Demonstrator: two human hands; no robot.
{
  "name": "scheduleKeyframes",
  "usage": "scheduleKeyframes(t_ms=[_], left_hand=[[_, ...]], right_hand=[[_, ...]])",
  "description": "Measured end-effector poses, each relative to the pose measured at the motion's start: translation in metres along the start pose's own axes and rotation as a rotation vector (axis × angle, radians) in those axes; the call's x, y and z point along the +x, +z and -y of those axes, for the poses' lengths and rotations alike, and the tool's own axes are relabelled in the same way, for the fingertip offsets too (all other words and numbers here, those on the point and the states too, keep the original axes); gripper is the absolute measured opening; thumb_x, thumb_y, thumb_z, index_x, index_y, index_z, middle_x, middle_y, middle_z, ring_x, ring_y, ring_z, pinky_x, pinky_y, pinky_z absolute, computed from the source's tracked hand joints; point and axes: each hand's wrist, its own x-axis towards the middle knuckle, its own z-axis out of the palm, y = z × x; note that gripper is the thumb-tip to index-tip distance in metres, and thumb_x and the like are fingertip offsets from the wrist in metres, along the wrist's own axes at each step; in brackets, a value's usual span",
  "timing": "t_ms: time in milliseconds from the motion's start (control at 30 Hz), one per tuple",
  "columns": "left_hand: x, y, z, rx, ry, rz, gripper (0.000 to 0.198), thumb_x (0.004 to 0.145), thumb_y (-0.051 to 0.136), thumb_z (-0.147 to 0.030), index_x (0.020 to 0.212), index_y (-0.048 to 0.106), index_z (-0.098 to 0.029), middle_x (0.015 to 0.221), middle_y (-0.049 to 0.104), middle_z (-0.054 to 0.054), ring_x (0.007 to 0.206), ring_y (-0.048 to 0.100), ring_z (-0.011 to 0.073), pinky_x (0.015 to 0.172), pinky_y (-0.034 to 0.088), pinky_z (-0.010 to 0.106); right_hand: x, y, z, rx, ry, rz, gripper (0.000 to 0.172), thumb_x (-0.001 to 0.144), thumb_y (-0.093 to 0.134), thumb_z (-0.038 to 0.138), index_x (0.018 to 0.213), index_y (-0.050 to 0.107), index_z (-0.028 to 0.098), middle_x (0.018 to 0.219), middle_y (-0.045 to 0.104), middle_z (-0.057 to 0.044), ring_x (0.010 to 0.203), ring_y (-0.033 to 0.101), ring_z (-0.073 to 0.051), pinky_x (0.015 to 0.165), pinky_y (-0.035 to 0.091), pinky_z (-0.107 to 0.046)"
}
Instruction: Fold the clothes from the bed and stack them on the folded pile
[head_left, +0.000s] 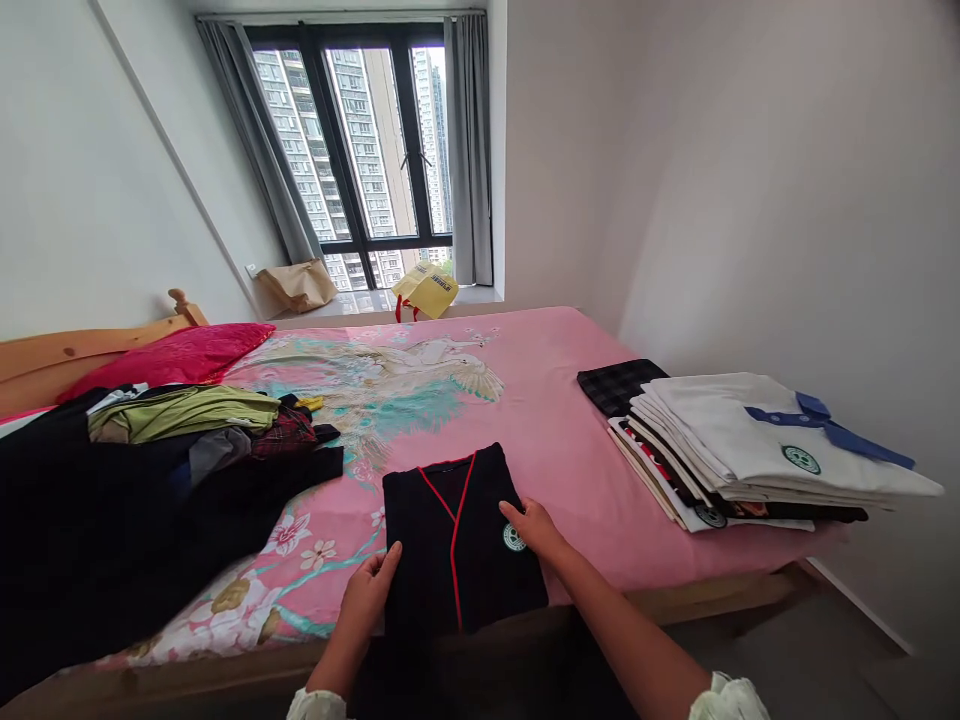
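Note:
A black cardigan (427,540) with red trim down its V-neck and front lies folded into a rectangle at the bed's near edge. A round green-and-white badge (514,538) shows on its right side. My left hand (366,592) holds the cardigan's left edge, thumb on top and fingers partly hidden beneath. On the opposite edge, beside the badge, my right hand (534,530) grips the cloth the same way, its thumb over the fabric. The garment's lower edge reaches the front of the bed.
To the right stands a stack of folded clothes (720,430), a white shirt with blue collar on top, beside dark checked cloth (619,385). Heaped loose clothes (187,440) lie left near a red pillow (180,355). Bags (426,290) sit by the window.

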Motion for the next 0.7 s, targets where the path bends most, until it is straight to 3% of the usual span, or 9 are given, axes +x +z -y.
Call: scheduleKeyframes(t_ms=[100, 200, 300, 400, 467, 500, 533, 600, 700], left_hand=[[0.009, 0.006, -0.001, -0.004, 0.067, -0.043, 0.054, 0.067, 0.053, -0.066, 0.083, 0.062, -0.016, 0.074, 0.067, 0.005, 0.077, 0.063, 0.0241, 0.068, 0.047, 0.032], [0.008, 0.009, 0.012, 0.03, -0.001, -0.069, 0.053, 0.07, 0.052, -0.058, 0.096, 0.06, -0.012, 0.079, 0.067, 0.008, 0.078, 0.064, 0.0247, 0.072, 0.048, 0.035], [0.002, 0.009, 0.013, 0.084, -0.008, -0.171, 0.059, 0.072, 0.052, -0.052, 0.113, 0.052, -0.009, 0.087, 0.065, 0.011, 0.076, 0.064, 0.0255, 0.071, 0.05, 0.039], [-0.001, 0.014, -0.014, 0.204, 0.323, -0.254, 0.052, 0.081, 0.043, -0.044, 0.121, 0.049, -0.012, 0.115, 0.059, 0.015, 0.104, 0.058, 0.026, 0.089, 0.046, 0.04], [0.003, 0.025, -0.037, 0.344, 0.542, -0.188, 0.047, 0.087, 0.036, -0.037, 0.126, 0.049, -0.015, 0.134, 0.048, 0.014, 0.127, 0.042, 0.0238, 0.106, 0.033, 0.039], [0.006, 0.032, -0.045, 0.43, 0.584, -0.145, 0.047, 0.088, 0.034, -0.036, 0.129, 0.048, -0.017, 0.142, 0.042, 0.012, 0.134, 0.032, 0.0233, 0.111, 0.025, 0.041], [0.011, 0.038, -0.05, 0.519, 0.571, -0.114, 0.049, 0.088, 0.035, -0.037, 0.132, 0.046, -0.019, 0.147, 0.036, 0.011, 0.138, 0.024, 0.0244, 0.113, 0.017, 0.045], [0.019, 0.05, -0.046, 0.66, 0.416, -0.097, 0.056, 0.086, 0.039, -0.044, 0.138, 0.04, -0.021, 0.152, 0.026, 0.012, 0.141, 0.015, 0.0301, 0.111, 0.01, 0.054], [0.028, 0.059, -0.02, 0.748, 0.212, -0.147, 0.069, 0.083, 0.04, -0.056, 0.142, 0.032, -0.02, 0.152, 0.019, 0.018, 0.14, 0.016, 0.035, 0.107, 0.016, 0.058]], right_hand=[[0.017, 0.01, 0.0, -0.062, -0.014, -0.086, 0.037, 0.082, 0.042, 0.048, 0.088, 0.061, 0.017, 0.086, 0.066, -0.008, 0.083, 0.059, -0.021, 0.076, 0.043, -0.03], [0.021, 0.012, -0.004, -0.138, 0.02, -0.107, 0.036, 0.084, 0.038, 0.044, 0.089, 0.061, 0.016, 0.086, 0.065, -0.01, 0.083, 0.059, -0.023, 0.077, 0.043, -0.034], [0.017, 0.006, 0.003, -0.205, 0.025, -0.151, 0.045, 0.083, 0.042, 0.042, 0.113, 0.053, 0.011, 0.102, 0.062, -0.016, 0.095, 0.058, -0.027, 0.082, 0.043, -0.038], [0.01, 0.008, 0.029, -0.318, -0.226, -0.239, 0.052, 0.087, 0.037, 0.04, 0.129, 0.043, 0.01, 0.127, 0.05, -0.017, 0.12, 0.045, -0.025, 0.1, 0.035, -0.038], [0.007, 0.017, 0.048, -0.418, -0.409, -0.217, 0.051, 0.089, 0.033, 0.039, 0.131, 0.043, 0.011, 0.137, 0.043, -0.014, 0.131, 0.033, -0.024, 0.109, 0.025, -0.039], [0.006, 0.023, 0.054, -0.469, -0.447, -0.174, 0.052, 0.09, 0.034, 0.04, 0.134, 0.042, 0.013, 0.141, 0.039, -0.012, 0.134, 0.027, -0.024, 0.111, 0.02, -0.041], [0.006, 0.03, 0.056, -0.523, -0.443, -0.124, 0.054, 0.09, 0.035, 0.041, 0.136, 0.04, 0.015, 0.145, 0.035, -0.011, 0.137, 0.022, -0.025, 0.112, 0.016, -0.044], [0.006, 0.042, 0.049, -0.623, -0.345, -0.032, 0.059, 0.089, 0.036, 0.046, 0.14, 0.035, 0.017, 0.149, 0.026, -0.009, 0.139, 0.015, -0.028, 0.112, 0.012, -0.049], [0.008, 0.053, 0.02, -0.719, -0.231, 0.013, 0.065, 0.089, 0.033, 0.053, 0.144, 0.029, 0.018, 0.153, 0.016, -0.007, 0.14, 0.01, -0.029, 0.111, 0.015, -0.049]])
